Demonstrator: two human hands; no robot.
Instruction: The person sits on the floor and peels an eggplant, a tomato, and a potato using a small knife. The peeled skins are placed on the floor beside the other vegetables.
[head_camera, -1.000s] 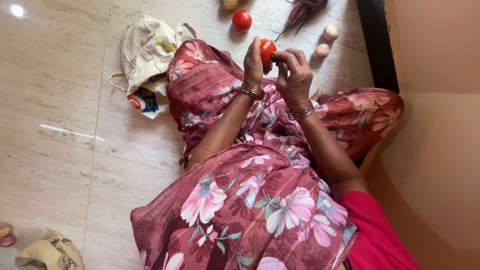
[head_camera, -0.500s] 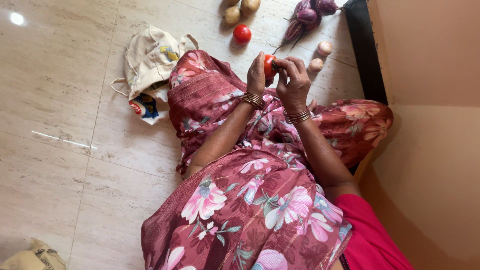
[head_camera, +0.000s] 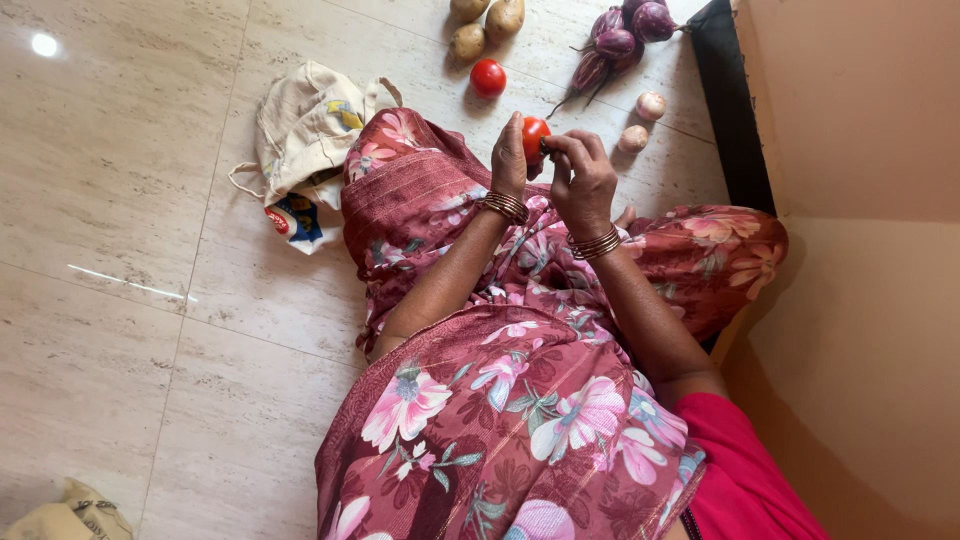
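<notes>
Two round red tomatoes, one (head_camera: 535, 135) gripped in left hand (head_camera: 508, 152), right hand (head_camera: 582, 178) fingers pinching its stem end, other (head_camera: 488, 78) on floor beyond, three potatoes (head_camera: 484, 24) past it

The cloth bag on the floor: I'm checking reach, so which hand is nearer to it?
Left. The left hand lies on the side towards the cloth bag, holding the tomato; the right hand is beyond the tomato, farther away.

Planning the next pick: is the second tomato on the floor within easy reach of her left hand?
Probably yes: the loose tomato lies on bare tile just beyond the left hand, nothing between; but that hand holds a tomato.
</notes>
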